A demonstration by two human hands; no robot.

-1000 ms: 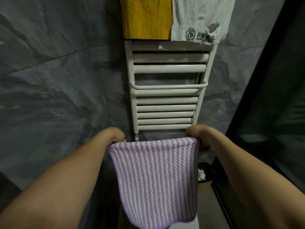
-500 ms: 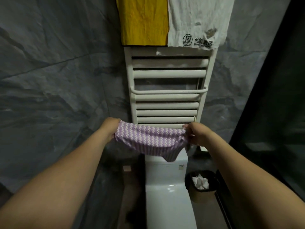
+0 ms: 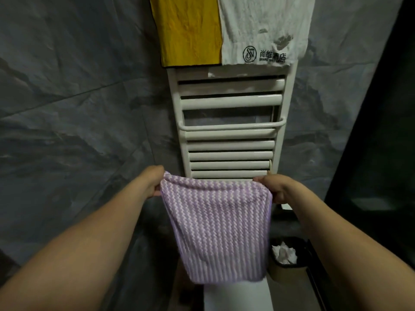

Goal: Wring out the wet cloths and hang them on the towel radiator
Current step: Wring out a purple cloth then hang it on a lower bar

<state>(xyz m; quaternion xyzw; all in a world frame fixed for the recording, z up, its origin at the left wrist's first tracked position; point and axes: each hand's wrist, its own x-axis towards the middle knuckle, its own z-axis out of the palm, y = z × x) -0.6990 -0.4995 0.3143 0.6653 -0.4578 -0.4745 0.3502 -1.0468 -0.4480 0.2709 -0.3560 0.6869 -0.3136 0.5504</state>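
The wall (image 3: pixel 67 131) of grey stone tile fills most of the view, and the white radiator (image 3: pixel 231 131) is fixed upright on it. Its top rails already carry a yellow cloth (image 3: pixel 188 30) and, touching it on the right, a white cloth (image 3: pixel 262 28) with a printed logo. The middle and lower rails are bare.

The purple cloth (image 3: pixel 217 232) hangs flat in front of the lowest rails, its top edge level with the bottom rail and not yet over any bar. The left hand (image 3: pixel 155 182) is clamped on its upper left corner and the right hand (image 3: pixel 269 189) is clamped on its upper right corner, with the edge stretched between them. The cloth's lower edge hangs just above the toilet (image 3: pixel 238 295), and a bin (image 3: pixel 287 257) holding crumpled paper stands to the right of it.

The main risk, as I judge it, is a drop. If either corner slips while the cloth is lifted to a rail, it would swing down onto the toilet or fall towards the bin. The rails also sit close together, so feeding the edge behind one could bunch the fabric and leave it hanging unevenly; with too little draped over the back, its damp weight would probably pull it off. The protruding middle bar looks the easiest target. Whether the cloth is fully wrung I cannot tell.
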